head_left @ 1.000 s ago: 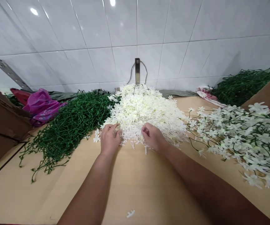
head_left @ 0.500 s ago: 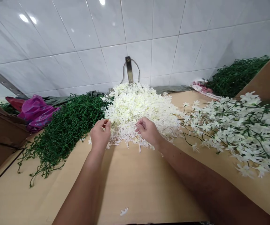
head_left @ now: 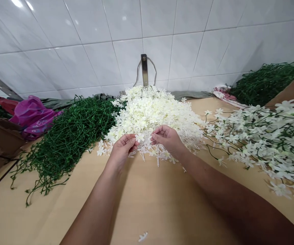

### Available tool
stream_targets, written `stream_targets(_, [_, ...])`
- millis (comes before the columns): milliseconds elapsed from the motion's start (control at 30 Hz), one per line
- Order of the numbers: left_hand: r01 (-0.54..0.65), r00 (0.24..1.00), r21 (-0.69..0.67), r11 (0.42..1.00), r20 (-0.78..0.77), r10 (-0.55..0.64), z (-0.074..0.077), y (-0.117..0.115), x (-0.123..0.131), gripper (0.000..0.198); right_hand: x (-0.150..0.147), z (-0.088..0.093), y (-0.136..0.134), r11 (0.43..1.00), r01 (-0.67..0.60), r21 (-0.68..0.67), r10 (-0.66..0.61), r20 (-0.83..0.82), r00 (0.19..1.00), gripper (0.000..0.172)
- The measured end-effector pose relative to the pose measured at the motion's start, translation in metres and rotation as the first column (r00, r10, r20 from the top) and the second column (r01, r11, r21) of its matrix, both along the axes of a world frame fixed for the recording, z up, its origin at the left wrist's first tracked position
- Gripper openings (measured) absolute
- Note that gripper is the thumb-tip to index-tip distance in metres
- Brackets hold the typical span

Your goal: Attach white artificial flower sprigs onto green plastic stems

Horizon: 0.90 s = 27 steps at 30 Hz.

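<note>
Between the thumb and forefinger of my left hand [head_left: 123, 149] is a small white artificial flower [head_left: 140, 137], its petals facing up. My right hand [head_left: 169, 139] is pinched close to the flower's right side. Something thin and pale may be at its fingertips, too small to make out. Behind both hands rises a heap of white flower heads [head_left: 152, 109]. White stamen-like pieces [head_left: 188, 134] lie along the front and right of this heap.
Green plastic stems [head_left: 78, 126] are piled at left, beside a purple bag [head_left: 33, 114]. Finished-looking white flowers on green stems [head_left: 254, 136] spread across the right. A metal bracket [head_left: 144, 69] stands against the tiled wall. One loose white piece [head_left: 143, 237] lies near the front edge.
My left hand has moved right, away from the heap's left edge, and a white flower now shows in its fingers. Both hands are closer together. The view has shifted slightly.
</note>
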<state>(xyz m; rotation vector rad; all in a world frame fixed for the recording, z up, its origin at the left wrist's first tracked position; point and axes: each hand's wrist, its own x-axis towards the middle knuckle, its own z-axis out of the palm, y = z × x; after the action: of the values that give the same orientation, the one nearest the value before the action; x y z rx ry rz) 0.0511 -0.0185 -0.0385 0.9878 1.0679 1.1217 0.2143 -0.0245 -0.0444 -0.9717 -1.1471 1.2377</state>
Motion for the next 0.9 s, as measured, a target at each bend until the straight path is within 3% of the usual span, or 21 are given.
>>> stream_targets(133, [0.055,0.997,0.047,0.997,-0.065,-0.052,0.003,-0.004,0.005,0.034,-0.011,0.003,-0.008,0.969,0.052,0.24,-0.111,0.24,0.964,0.01])
stream_targets(233, [0.086,0.991,0.087,0.993,-0.11,-0.076,0.005,-0.006,0.007,0.033,-0.012,0.002,-0.01,0.932,0.101,0.349,-0.226,0.34,0.913,0.006])
stream_targets(367, [0.116,0.982,0.166,0.979,-0.169,-0.088,0.005,-0.008,0.009,0.03,-0.009,0.0,-0.009,0.912,0.129,0.39,-0.284,0.371,0.884,0.005])
stream_targets(600, [0.167,0.964,0.233,0.958,-0.242,-0.109,0.004,-0.009,0.01,0.029,-0.01,-0.005,-0.009,0.886,0.036,0.463,-0.266,0.444,0.856,0.005])
stream_targets(900, [0.226,0.968,0.256,0.94,-0.169,-0.186,0.002,-0.009,0.007,0.026,-0.014,-0.008,-0.013,0.885,-0.012,0.466,-0.228,0.454,0.861,0.004])
